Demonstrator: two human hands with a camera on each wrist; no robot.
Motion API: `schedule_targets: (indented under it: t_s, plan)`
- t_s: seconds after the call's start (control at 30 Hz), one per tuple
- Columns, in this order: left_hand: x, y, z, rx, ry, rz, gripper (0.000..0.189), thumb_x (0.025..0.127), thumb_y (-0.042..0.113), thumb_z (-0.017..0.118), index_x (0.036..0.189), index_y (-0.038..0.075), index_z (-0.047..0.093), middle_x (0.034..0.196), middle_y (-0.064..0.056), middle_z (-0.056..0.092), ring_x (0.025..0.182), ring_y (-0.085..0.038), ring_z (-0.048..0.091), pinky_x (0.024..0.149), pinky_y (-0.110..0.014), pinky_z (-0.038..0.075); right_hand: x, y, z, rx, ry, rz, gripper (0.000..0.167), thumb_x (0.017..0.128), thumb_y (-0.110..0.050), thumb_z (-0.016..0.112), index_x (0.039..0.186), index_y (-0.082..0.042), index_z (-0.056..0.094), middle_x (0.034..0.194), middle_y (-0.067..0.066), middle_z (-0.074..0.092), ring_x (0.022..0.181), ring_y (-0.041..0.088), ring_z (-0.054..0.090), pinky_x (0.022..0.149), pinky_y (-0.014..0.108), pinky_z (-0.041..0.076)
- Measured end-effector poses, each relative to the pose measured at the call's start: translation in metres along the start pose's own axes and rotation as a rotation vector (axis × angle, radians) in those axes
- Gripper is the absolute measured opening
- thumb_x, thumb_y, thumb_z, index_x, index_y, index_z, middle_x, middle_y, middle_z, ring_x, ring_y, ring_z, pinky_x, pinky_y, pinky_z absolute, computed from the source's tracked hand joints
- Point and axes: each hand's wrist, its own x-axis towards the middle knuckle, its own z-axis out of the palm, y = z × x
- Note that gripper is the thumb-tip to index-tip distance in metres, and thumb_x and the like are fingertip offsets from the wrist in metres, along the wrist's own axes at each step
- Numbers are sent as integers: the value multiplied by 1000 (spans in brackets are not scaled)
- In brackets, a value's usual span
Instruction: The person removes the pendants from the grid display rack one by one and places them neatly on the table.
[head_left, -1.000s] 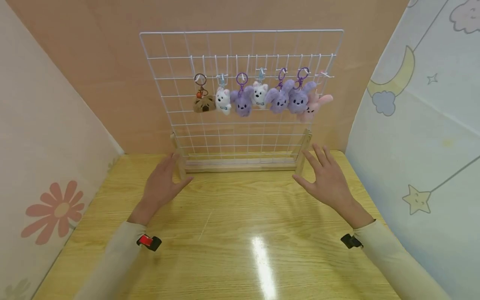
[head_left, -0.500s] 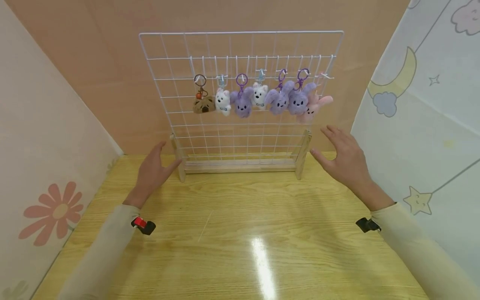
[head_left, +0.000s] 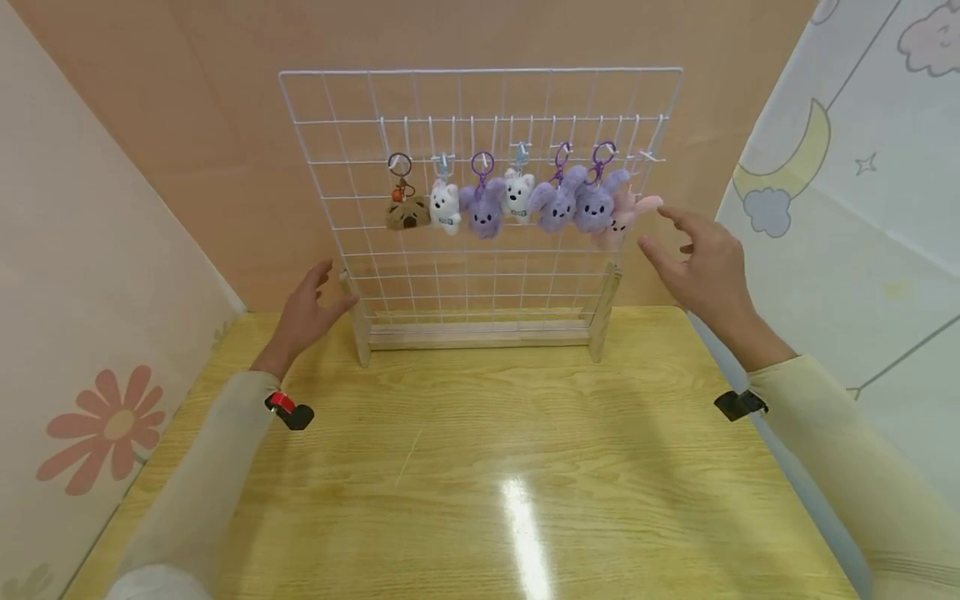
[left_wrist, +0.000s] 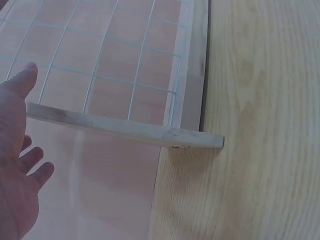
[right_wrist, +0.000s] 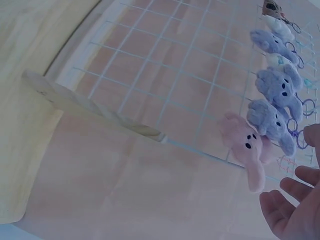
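A white wire grid rack (head_left: 480, 72) stands upright in a wooden base (head_left: 480, 337). From its hooks hang several plush keychains: a brown one (head_left: 407, 213), white ones such as the white bear (head_left: 446, 204), purple bunnies (head_left: 596, 204) and a pink bunny (head_left: 621, 222) at the right end. My right hand (head_left: 711, 265) holds nothing; its loosely bent fingers are just right of the pink bunny (right_wrist: 244, 142). At the rack's left wooden post (left_wrist: 125, 127) my left hand (head_left: 306, 315) is held with thumb and fingers apart. Whether its thumb touches the post, I cannot tell.
The rack stands near the back of a wood-grain table (head_left: 465, 433). A plain orange-tan backdrop (head_left: 180, 100) rises behind it. Light panels flank the table, with a red flower (head_left: 118, 423) on the left and a moon (head_left: 806, 158) on the right.
Both hands have moved up and outward from beside the rack's base. The right hand rose more, to the height of the pink bunny. The keychains hang as before.
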Motion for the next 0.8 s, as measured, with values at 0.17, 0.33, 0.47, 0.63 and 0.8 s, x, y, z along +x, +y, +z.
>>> schedule_targets:
  t_s: [0.17,0.33,0.47,0.63,0.8]
  plan:
    - [10,-3,-1,-54,-29,-11,86,99,36,69,163,5,19,167,-18,25,151,-41,28,121,-58,29,22,-3,-3,83,0,120,47,98,-36,71,136,-10,67,133,11,68,114,37,67,70,0,39]
    - [15,-4,0,-71,-50,-23,81,101,30,68,163,6,21,166,-17,26,150,-41,30,121,-57,29,39,-5,-2,99,5,221,47,99,-41,67,136,-12,67,133,7,69,113,24,68,75,6,46]
    - [17,-7,0,-79,-55,-21,79,102,27,67,163,5,23,166,-19,28,149,-42,31,120,-58,31,51,-2,7,134,29,259,45,97,-42,68,133,-13,70,130,7,70,101,5,66,76,9,48]
    - [20,-11,3,-101,-38,-10,75,102,22,67,161,2,25,163,-22,31,147,-44,34,118,-59,34,59,1,15,166,55,292,41,96,-41,70,127,-15,74,122,7,74,87,-8,59,69,9,45]
    - [24,-6,8,-148,-40,1,70,103,16,64,160,0,27,155,-28,41,144,-44,39,117,-60,35,63,4,18,184,108,324,39,95,-41,73,123,-14,77,112,1,77,83,-8,59,68,11,44]
